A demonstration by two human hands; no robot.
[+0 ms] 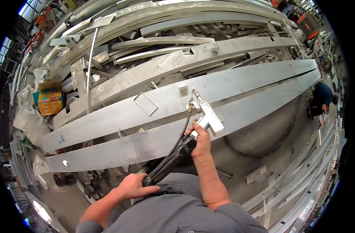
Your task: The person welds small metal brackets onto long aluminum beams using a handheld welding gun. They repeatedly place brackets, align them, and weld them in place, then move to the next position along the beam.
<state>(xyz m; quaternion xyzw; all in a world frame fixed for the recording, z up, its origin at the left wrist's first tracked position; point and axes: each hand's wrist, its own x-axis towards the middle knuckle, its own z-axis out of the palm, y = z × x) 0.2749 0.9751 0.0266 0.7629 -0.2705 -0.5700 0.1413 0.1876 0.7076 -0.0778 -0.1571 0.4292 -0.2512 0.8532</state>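
My right hand is wrapped round the handle of a white-and-silver welding gun, whose nozzle points away over the long metal beams. A thick black cable bundle runs from the gun's handle back toward my waist. There my left hand grips the bundle, its thumb lying along it. Two long, pale grey metal beams lie crosswise in front of me, a farther one and a nearer one. On the farther beam are a small metal bracket and a thin rectangular outline.
Beyond lie heaped metal profiles. An orange-and-green cardboard box and pale sacks stand at the left. Another person is bent down at the right. A dark hose curves across the floor; long bars lie near right.
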